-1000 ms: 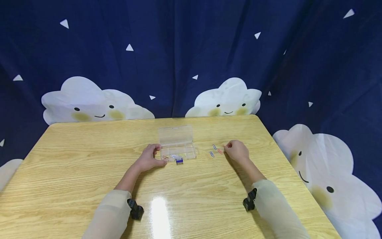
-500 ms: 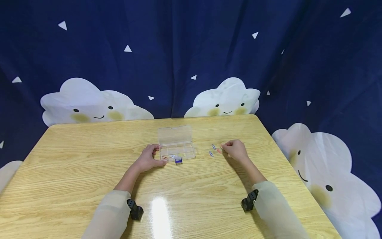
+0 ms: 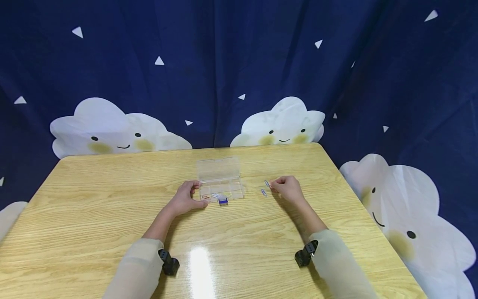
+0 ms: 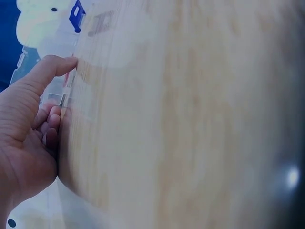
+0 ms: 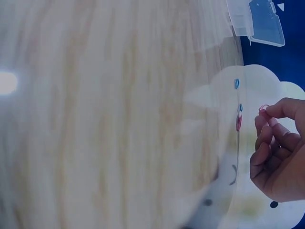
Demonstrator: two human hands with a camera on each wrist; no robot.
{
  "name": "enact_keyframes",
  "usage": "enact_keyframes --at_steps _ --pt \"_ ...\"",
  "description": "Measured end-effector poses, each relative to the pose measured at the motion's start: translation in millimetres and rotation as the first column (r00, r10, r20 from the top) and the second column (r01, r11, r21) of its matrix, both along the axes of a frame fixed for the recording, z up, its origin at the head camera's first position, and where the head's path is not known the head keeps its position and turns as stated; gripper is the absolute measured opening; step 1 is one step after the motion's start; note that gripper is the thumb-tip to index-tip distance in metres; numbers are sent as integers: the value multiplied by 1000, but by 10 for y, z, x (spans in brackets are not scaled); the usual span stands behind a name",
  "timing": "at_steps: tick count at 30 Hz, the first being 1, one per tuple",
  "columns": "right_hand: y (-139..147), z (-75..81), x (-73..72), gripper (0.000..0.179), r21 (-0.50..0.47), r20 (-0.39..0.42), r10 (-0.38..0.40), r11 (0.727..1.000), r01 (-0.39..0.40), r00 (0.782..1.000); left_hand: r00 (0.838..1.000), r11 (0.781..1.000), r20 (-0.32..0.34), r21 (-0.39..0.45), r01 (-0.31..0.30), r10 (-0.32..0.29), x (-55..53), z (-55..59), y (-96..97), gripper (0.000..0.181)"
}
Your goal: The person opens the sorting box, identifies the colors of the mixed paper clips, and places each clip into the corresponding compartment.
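A clear plastic compartment box lies on the table with its lid raised at the back. A blue latch is on its front side. Inside, along the front, are a red paper clip, a pale one and a yellowish one. My left hand grips the box's left end, thumb at the front corner, fingers behind. To the right of the box, my right hand pinches a pink paper clip between thumb and fingertip. Two blue paper clips and a red paper clip lie beside it.
The wooden table reaches back to a dark blue curtain with cloud prints. A black wrist camera is strapped to the left sleeve, another to the right. A bright reflection shows at the front.
My right hand has moved left with the pinched paper clip, and now covers the red clip on the table in the head view. The left hand stays at the box.
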State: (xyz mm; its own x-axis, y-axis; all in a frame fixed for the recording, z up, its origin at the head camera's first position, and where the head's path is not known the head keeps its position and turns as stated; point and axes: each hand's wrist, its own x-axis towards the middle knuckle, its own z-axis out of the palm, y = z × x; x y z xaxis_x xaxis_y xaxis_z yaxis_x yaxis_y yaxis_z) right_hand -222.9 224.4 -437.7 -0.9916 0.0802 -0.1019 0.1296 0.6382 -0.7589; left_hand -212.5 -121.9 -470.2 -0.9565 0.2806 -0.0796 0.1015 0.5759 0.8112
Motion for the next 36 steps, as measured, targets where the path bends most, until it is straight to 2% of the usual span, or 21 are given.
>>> enact_keyframes --at_steps 6,16,24,36 --pt "-63 -34 -2 27 -9 11 2 1000 -2 1000 1000 1000 -4 0 2 -2 1 -5 -7 79" --pt "-161 -2 37 36 -63 41 -8 998 11 999 1000 1000 3 11 5 -5 5 -5 -9 79" --pt "-253 5 45 32 -153 88 -18 988 31 996 1000 1000 7 27 1 -2 0 -6 -19 79" --pt "-374 -18 58 29 -247 108 28 969 0 994 1000 1000 -6 24 10 -10 6 8 -22 78"
